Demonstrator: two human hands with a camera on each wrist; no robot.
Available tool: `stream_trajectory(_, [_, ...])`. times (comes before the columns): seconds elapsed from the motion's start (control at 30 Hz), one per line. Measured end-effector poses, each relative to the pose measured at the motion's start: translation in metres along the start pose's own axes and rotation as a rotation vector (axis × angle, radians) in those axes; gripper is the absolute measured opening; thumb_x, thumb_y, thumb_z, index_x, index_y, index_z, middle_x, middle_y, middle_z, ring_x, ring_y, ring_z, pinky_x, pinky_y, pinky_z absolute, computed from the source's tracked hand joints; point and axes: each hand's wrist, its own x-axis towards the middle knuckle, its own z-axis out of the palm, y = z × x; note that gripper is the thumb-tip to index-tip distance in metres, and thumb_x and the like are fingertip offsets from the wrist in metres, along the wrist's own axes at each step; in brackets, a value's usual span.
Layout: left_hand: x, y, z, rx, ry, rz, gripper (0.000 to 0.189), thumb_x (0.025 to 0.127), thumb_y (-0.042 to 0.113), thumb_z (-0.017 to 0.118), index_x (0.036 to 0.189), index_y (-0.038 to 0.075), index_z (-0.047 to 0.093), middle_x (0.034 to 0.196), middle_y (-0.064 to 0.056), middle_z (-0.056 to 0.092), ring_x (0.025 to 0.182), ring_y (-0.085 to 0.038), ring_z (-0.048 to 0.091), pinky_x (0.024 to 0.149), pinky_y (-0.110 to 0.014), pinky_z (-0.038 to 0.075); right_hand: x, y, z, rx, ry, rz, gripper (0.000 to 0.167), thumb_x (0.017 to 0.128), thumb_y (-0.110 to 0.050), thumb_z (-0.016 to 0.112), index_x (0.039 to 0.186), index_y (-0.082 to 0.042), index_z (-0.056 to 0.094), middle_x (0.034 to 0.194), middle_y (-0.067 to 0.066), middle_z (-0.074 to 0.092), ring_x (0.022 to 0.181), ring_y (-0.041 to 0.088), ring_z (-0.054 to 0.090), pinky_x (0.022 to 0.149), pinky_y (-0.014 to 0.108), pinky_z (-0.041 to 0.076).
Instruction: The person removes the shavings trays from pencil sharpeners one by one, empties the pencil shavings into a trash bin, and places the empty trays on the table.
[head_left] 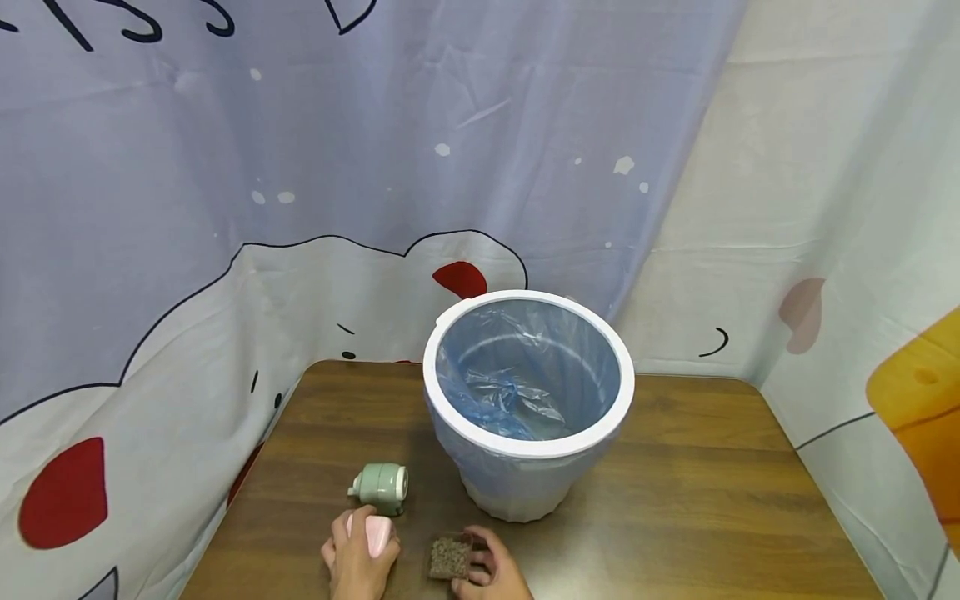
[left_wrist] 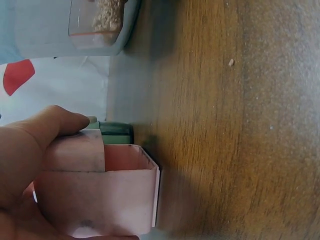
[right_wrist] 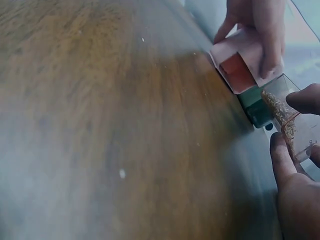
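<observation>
My left hand (head_left: 358,554) grips a pink box-shaped housing (left_wrist: 100,195) with an opening in one end, thumb on its top. Just behind it is a green rounded device (head_left: 381,485) with a pale round face, likely a crank pencil sharpener, partly hidden by the pink housing in both wrist views. To the right, my right hand (head_left: 495,567) holds a small clear box (right_wrist: 307,132) between thumb and fingers. Brown shavings (head_left: 448,557) lie inside it, heaped along one side in the right wrist view. The two hands are a short gap apart.
A white-rimmed trash bin (head_left: 528,447) lined with a bluish plastic bag stands behind the right hand. Small pale crumbs (right_wrist: 122,173) lie on the wooden table (head_left: 697,500). A printed cloth (head_left: 360,150) hangs behind and along the sides.
</observation>
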Motion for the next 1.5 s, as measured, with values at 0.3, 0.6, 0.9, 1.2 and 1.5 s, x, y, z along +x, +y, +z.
stream_trajectory(0.3, [0.001,-0.002,0.004,-0.021,0.035,0.082,0.055,0.064,0.016,0.072,0.113,0.006,0.050,0.122,-0.024,0.034,0.107,-0.051,0.028,0.088,-0.056,0.022,-0.009,-0.008,-0.012,-0.016,0.003,0.021,0.075,0.075,-0.001,0.068,0.138,0.003,0.027,0.111,0.018,0.056,0.097,0.029,0.060,0.075,0.032,0.050])
stream_trajectory(0.6, [0.002,-0.003,0.002,-0.040,0.069,0.129,0.058,0.062,0.014,0.073,0.113,0.002,0.049,0.119,-0.026,0.038,0.103,-0.047,0.033,0.090,-0.053,0.018,-0.015,-0.010,-0.017,0.017,-0.030,-0.002,0.078,0.074,-0.001,0.069,0.137,0.006,0.023,0.114,0.016,0.052,0.097,0.029,0.060,0.075,0.033,0.051])
stream_trajectory(0.9, [0.000,0.002,-0.003,-0.021,0.053,0.111,0.066,0.060,0.012,0.076,0.117,-0.003,0.044,0.120,-0.028,0.037,0.102,-0.049,0.031,0.089,-0.054,0.017,-0.024,-0.014,-0.024,0.041,0.005,0.027,0.079,0.075,0.001,0.070,0.137,0.007,0.021,0.119,0.018,0.038,0.100,0.025,0.057,0.079,0.035,0.050])
stream_trajectory(1.2, [0.000,0.008,-0.006,-0.038,0.006,0.047,0.068,0.063,0.016,0.075,0.120,-0.003,0.041,0.123,-0.030,0.031,0.103,-0.051,0.027,0.087,-0.056,0.017,-0.029,-0.019,-0.030,0.012,0.039,0.002,0.079,0.075,0.001,0.069,0.137,0.009,0.021,0.122,0.022,0.036,0.103,0.022,0.055,0.081,0.034,0.049])
stream_trajectory(1.5, [0.000,0.008,-0.008,-0.054,-0.002,0.031,0.070,0.063,0.019,0.074,0.121,-0.002,0.041,0.124,-0.031,0.031,0.107,-0.051,0.026,0.088,-0.056,0.018,-0.031,-0.019,-0.035,-0.008,0.056,-0.007,0.077,0.077,0.002,0.067,0.138,0.008,0.021,0.122,0.019,0.036,0.103,0.020,0.055,0.081,0.034,0.049])
